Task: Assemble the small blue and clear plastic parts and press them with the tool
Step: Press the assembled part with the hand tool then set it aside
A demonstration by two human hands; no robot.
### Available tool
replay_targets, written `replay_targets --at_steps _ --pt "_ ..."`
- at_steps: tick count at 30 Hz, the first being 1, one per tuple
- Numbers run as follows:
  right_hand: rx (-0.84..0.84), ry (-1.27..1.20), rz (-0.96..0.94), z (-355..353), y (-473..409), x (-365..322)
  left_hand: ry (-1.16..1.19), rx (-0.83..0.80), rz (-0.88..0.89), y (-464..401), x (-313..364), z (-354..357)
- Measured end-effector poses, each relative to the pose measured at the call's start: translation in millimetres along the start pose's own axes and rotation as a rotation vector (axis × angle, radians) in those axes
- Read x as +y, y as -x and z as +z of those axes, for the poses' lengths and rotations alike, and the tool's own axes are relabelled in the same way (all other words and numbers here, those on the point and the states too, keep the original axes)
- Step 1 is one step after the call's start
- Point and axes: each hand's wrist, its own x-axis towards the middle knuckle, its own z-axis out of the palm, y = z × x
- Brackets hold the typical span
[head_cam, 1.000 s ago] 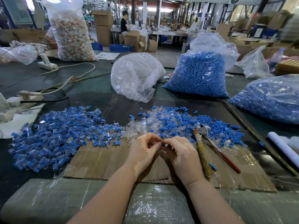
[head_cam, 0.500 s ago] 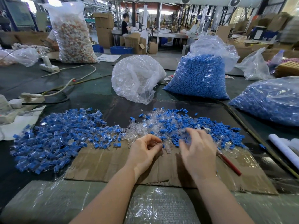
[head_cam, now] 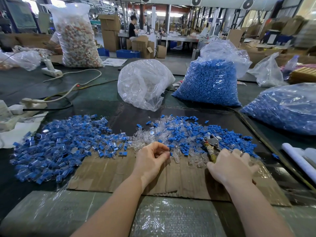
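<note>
Cluttered factory bench, cardboard sheet (head_cam: 109, 173) underfoot. Left hand (head_cam: 150, 161) pinching joined blue-and-clear part (head_cam: 171, 153); right hand (head_cam: 230, 166) closing round tool (head_cam: 211, 146) handle, grip extent unclear. Risk: loosely seated part popping apart, or loose pieces (head_cam: 184, 134) snagging.

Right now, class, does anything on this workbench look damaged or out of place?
The cardboard sheet under the hands is torn and ragged along its near edge. The pliers-like tool lies half buried among loose blue and clear parts.
</note>
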Motion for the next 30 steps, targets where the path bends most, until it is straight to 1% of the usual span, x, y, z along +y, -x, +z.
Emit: replay_targets --at_steps 6,9,10,12,14,15,16,18,20,22,26,30 --pt "0.049 -0.066 0.034 -2 -5 0 -0.021 0.000 -0.003 -1 -1 -1" --pt "0.022 -0.093 0.018 -6 -7 1 -0.008 0.005 -0.013 -1 0 -2" --pt "0.020 -0.115 -0.006 -8 -6 2 0.004 0.011 -0.018 -1 0 -2" --pt "0.069 -0.175 -0.088 -11 -3 2 0.050 0.018 -0.035 -2 2 -3" --pt "0.132 -0.236 -0.211 -19 4 0 0.155 0.016 -0.084 -4 6 -3" --pt "0.136 -0.271 -0.278 -23 8 -2 0.205 0.024 -0.120 -5 7 -4" --pt "0.108 -0.317 -0.340 -28 12 -6 0.247 0.037 -0.162 -7 9 -4" --pt "-0.040 -0.451 -0.432 -35 19 -14 0.345 0.067 -0.255 -12 11 -5" --pt "-0.241 -0.606 -0.475 -38 24 -21 0.420 0.097 -0.309 -17 12 -7" --pt "-0.385 -0.711 -0.476 -38 31 -26 0.443 0.111 -0.332 -20 14 -8" --pt "-0.485 -0.757 -0.449 -36 37 -32 0.438 0.113 -0.346 -21 18 -6" --pt "-0.532 -0.761 -0.467 -37 34 -32 0.396 0.121 -0.362 -22 18 -6"
